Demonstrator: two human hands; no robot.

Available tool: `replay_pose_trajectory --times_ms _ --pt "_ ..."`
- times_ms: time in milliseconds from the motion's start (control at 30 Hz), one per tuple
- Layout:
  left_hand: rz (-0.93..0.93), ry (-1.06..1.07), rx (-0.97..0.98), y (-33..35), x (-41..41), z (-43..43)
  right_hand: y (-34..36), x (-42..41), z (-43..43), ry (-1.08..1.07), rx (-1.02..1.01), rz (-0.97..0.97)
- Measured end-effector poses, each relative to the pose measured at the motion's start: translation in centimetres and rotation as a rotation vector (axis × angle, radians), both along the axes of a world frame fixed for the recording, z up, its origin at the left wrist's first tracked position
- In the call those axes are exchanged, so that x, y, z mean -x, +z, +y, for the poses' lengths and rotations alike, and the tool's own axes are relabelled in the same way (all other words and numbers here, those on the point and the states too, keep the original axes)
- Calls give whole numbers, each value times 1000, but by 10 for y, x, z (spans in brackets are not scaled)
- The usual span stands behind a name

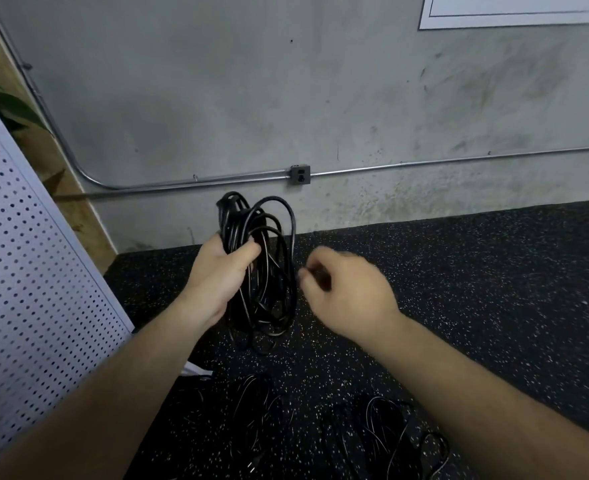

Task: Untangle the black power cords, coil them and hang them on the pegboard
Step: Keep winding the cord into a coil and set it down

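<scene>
My left hand [216, 275] grips a coil of black power cord [268, 244] that hangs in several loops above the floor. My right hand [345, 292] hovers just right of the coil with its fingers curled; it is blurred, and something small and dark shows at the fingertips, possibly the cord's end. More black cords [383, 431] lie loose on the floor near my arms, with another bundle [251, 403] to their left. The white pegboard [26, 271] leans at the left.
The floor is black speckled rubber matting [493, 289]. A concrete wall [286, 98] rises behind it, carrying a metal conduit and a grey outlet box [300, 174]. Plant leaves [12, 109] show behind the pegboard's top.
</scene>
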State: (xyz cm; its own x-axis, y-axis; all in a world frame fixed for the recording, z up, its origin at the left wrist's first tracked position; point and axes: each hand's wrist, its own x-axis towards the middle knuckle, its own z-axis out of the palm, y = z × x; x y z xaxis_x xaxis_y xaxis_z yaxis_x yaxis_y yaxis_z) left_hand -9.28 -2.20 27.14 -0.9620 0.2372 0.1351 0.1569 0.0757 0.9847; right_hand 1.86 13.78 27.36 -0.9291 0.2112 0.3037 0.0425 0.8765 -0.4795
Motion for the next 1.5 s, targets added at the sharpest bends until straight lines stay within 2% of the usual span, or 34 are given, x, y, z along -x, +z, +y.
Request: replay_pose_trajectory --times_ms 33,100,200,300,433,633,767,933,1133,1200,1267,1300,1367,1433,1500 --pt "-12 -66 12 0 0 -1 1 2 2 2 -20 144" --pt "-55 -196 17 1 -3 -2 0 9 4 80 39 277" --pt "-129 -338 15 0 -9 0 -3 16 3 77 14 274" --pt "-173 -391 -9 0 -13 2 -7 18 2 60 -22 234" --pt "-167 -379 30 -2 -14 3 -2 21 7 21 85 217" --pt "-171 -314 61 -4 -13 7 1 20 16 59 38 234" --pt "-139 -284 102 -5 -12 8 2 23 21 97 105 280" --pt "-131 -258 163 -4 -10 9 5 22 26 156 123 216" --pt "-304 -439 -13 4 -13 5 14 19 31 57 455 248" --pt "-272 -504 -31 6 -13 1 13 17 34 76 740 21" --pt "-232 -529 -49 7 -14 0 5 15 31 226 1010 -250" --pt "-222 -509 -66 6 -16 1 0 14 26 307 1072 -324" --pt "-232 -455 -112 3 -19 4 -9 14 12 341 1162 -278" --pt "-266 -405 -138 -1 -23 9 -13 13 1 241 1253 -171" --pt "-284 -310 -154 -5 -23 13 -12 16 -1 215 1217 -140"
